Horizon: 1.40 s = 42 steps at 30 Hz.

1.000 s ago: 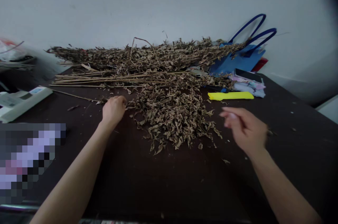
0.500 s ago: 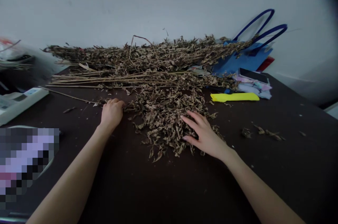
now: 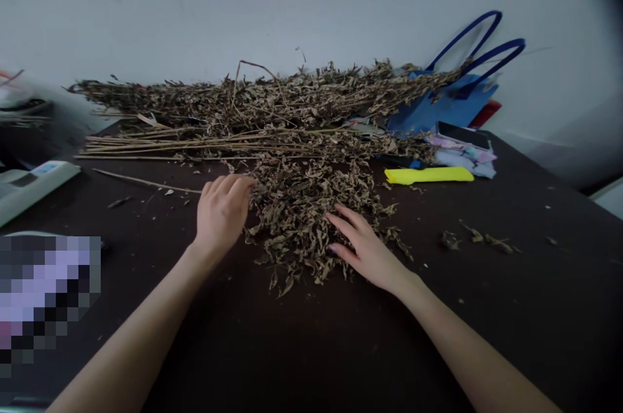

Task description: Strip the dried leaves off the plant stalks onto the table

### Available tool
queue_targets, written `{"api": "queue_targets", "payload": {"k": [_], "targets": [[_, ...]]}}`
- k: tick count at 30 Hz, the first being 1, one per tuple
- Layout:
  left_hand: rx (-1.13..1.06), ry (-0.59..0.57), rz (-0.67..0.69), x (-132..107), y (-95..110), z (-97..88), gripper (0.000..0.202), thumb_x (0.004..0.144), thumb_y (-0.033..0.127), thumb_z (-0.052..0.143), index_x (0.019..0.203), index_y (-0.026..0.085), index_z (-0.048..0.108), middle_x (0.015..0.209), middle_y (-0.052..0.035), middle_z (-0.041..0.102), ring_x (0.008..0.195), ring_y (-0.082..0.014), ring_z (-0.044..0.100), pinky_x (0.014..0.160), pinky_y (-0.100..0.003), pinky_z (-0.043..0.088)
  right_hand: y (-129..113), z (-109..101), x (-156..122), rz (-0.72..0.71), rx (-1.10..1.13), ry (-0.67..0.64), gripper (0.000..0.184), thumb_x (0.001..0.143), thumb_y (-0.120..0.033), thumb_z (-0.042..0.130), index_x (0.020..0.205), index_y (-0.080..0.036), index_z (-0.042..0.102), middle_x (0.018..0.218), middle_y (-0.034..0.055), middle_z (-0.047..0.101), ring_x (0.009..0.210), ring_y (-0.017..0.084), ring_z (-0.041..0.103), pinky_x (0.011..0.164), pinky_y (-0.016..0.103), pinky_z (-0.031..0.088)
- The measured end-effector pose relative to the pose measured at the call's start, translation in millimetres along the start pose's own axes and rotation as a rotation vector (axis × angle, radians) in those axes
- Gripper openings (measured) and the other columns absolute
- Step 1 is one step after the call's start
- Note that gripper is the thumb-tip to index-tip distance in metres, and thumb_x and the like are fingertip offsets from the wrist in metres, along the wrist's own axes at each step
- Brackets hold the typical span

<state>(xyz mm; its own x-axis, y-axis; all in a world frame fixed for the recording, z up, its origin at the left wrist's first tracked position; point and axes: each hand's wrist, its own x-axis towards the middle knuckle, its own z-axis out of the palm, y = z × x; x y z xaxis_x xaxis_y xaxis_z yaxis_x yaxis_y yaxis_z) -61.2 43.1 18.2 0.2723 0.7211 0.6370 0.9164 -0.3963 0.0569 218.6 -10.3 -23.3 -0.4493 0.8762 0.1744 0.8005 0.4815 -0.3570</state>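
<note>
A loose pile of dried, curled leaves (image 3: 296,225) lies in the middle of the dark table. At its left edge my left hand (image 3: 221,212) is closed on a dried plant stem (image 3: 146,182), whose bare end sticks out to the left; its fingertips are partly hidden. My right hand (image 3: 363,247) rests on the right side of the pile, fingers spread and open, touching the leaves. Just behind the pile lie several long dried stems (image 3: 160,145) with leafy ends to the right.
A thick heap of dried plants (image 3: 272,98) lies along the wall. At back right are a blue bag (image 3: 438,108), a phone (image 3: 462,135) on a cloth, and a yellow strip (image 3: 428,175). A white device (image 3: 46,182) sits at left. Leaf scraps (image 3: 487,241) dot the right side.
My left hand has moved right toward the pile, and the stem has slid right with it. My right hand stays spread on the leaves, nearly unmoved. The view has shifted slightly.
</note>
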Motion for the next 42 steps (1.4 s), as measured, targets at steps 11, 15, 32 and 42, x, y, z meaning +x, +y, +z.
{"api": "queue_targets", "payload": {"k": [11, 15, 32, 42], "targets": [[-0.274, -0.104, 0.352, -21, 52, -1.1, 0.018, 0.087, 0.011, 0.045, 0.1, 0.015, 0.057, 0.096, -0.0074, 0.066, 0.083, -0.0188, 0.059, 0.07, -0.033, 0.043, -1, -4, 1, -0.024, -0.029, 0.111, 0.051, 0.09, -0.038, 0.04, 0.138, -0.031, 0.023, 0.143, 0.0071, 0.027, 0.133, 0.028, 0.021, 0.104, 0.057, 0.025], [-0.276, -0.111, 0.369, -24, 56, -2.2, 0.018, 0.087, 0.011, 0.045, 0.102, 0.014, 0.056, 0.097, -0.0074, 0.066, 0.081, -0.0183, 0.061, 0.069, -0.033, 0.046, 0, -4, 0, -0.035, -0.043, 0.11, 0.049, 0.09, -0.04, 0.04, 0.137, -0.03, 0.026, 0.139, 0.0066, 0.035, 0.133, 0.027, 0.021, 0.104, 0.058, 0.023], [-0.127, -0.423, 0.025, -2, -23, 4.6, 0.028, 0.069, 0.006, 0.046, 0.088, 0.017, 0.063, 0.088, -0.0079, 0.067, 0.084, -0.0235, 0.059, 0.078, -0.038, 0.046, -13, -15, -1, -0.133, 0.105, 0.383, 0.032, 0.09, -0.024, 0.043, 0.121, -0.025, 0.048, 0.124, 0.0055, 0.05, 0.122, 0.022, 0.04, 0.102, 0.047, 0.037], [0.016, -0.19, 0.02, 4, -16, -11.2, 0.018, 0.083, 0.021, 0.046, 0.088, 0.022, 0.064, 0.086, -0.0058, 0.068, 0.087, -0.0273, 0.056, 0.073, -0.041, 0.04, -6, -5, 2, -0.118, 0.006, 0.196, 0.034, 0.091, -0.03, 0.042, 0.124, -0.025, 0.044, 0.129, 0.0058, 0.046, 0.13, 0.023, 0.028, 0.104, 0.048, 0.033]]}}
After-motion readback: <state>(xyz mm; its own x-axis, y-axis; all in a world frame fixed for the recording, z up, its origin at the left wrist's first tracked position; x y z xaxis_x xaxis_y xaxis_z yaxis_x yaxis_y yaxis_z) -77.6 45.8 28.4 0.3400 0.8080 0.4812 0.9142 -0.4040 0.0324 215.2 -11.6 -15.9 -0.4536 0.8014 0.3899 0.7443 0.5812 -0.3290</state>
